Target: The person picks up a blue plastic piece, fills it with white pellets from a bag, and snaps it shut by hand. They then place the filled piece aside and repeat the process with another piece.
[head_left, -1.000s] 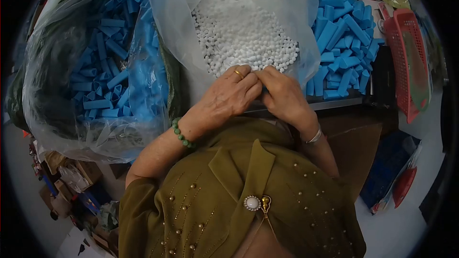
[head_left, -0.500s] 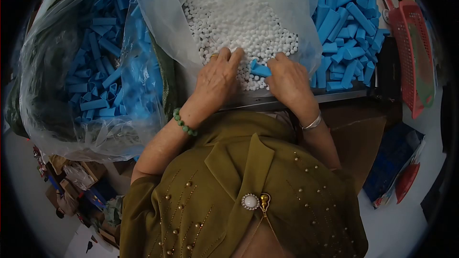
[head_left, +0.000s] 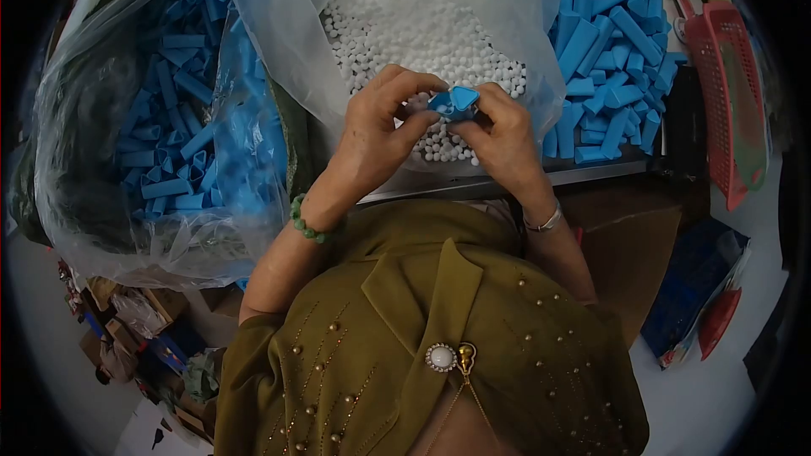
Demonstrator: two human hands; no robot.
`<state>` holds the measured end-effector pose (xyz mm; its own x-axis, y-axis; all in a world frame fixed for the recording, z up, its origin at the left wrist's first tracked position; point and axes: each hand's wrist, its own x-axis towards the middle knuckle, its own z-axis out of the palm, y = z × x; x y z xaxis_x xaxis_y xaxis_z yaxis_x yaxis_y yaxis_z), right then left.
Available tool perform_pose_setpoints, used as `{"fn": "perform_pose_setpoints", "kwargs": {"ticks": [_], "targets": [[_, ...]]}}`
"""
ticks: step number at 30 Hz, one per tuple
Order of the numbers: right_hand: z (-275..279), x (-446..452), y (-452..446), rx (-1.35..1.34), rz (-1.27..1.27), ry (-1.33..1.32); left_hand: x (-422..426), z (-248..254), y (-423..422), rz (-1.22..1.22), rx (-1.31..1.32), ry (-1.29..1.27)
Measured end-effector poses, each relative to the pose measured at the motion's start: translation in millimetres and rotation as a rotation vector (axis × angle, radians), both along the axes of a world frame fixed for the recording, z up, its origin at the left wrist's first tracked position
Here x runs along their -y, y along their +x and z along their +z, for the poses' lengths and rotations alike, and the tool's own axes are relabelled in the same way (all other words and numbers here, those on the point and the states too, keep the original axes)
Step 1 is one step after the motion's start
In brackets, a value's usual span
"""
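Observation:
A small blue triangular tube (head_left: 456, 102) is held up over the pile of white balls (head_left: 431, 34), one three-sided face turned toward me. My right hand (head_left: 504, 131) grips it from the right between thumb and fingers. From the left, my left hand (head_left: 372, 122) closes thumb and forefinger round its other end, where an opening shows. A few white balls show between the left fingers; whether they are held or lie behind is unclear. The balls lie on a clear plastic sheet (head_left: 287, 25) on the table.
On the left, a large plastic-lined sack (head_left: 160, 245) holds many blue tubes. More blue tubes (head_left: 612, 67) are heaped to the right of the balls. Beyond them stands a pink plastic basket (head_left: 714, 101). A cardboard box (head_left: 629, 257) sits below the table edge.
My left hand has come up out of the balls and moved to the tube. My right hand has lifted the tube slightly and turned its triangular face toward me.

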<state>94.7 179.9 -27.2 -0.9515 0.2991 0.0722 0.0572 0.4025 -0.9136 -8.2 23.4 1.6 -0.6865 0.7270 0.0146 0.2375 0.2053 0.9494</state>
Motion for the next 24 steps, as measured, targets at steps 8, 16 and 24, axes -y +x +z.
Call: {"fn": "perform_pose_setpoints", "kwargs": {"ticks": [8,16,24], "targets": [[3.6,1.5,-1.1,0.024,-0.028,-0.016,-2.0,17.7,-1.0,-0.084,-0.377,0.032],[0.1,3.3,-0.4,-0.078,-0.04,-0.054,-4.3,25.6,-1.7,-0.06,-0.473,0.034],[26.6,10.9,0.1,-0.322,-0.098,-0.106,-1.4,17.6,-4.4,0.001,-0.294,0.037]]}}
